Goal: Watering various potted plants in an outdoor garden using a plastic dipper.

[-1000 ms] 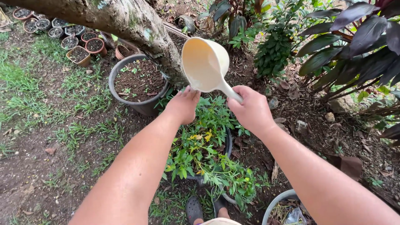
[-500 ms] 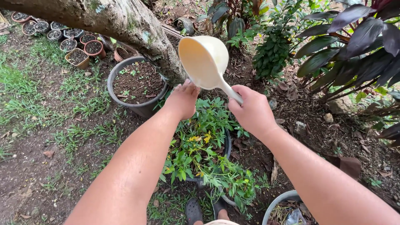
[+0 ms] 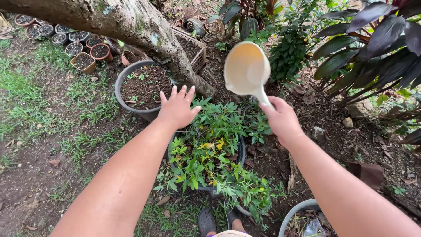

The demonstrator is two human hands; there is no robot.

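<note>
Now two hands: the right hand (image 3: 283, 119) grips one cream plastic scoop (image 3: 246, 69) over one leafy green potted plant (image 3: 210, 153); the left hand (image 3: 177, 107) hovers spread. One grey soil-filled pot (image 3: 142, 87) sits beside one leaning trunk (image 3: 131, 24).

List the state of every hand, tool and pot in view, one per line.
Left hand: open, fingers spread, holding nothing, above the leafy pot.
Right hand: shut on the ladle handle.
Cream ladle: raised, tipped on its side, bowl looks empty.
Leafy pot: full of green plants, some yellow leaves.
Grey pot: filled with soil, a few sprouts.
Small pots: upright, soil-filled.
</note>
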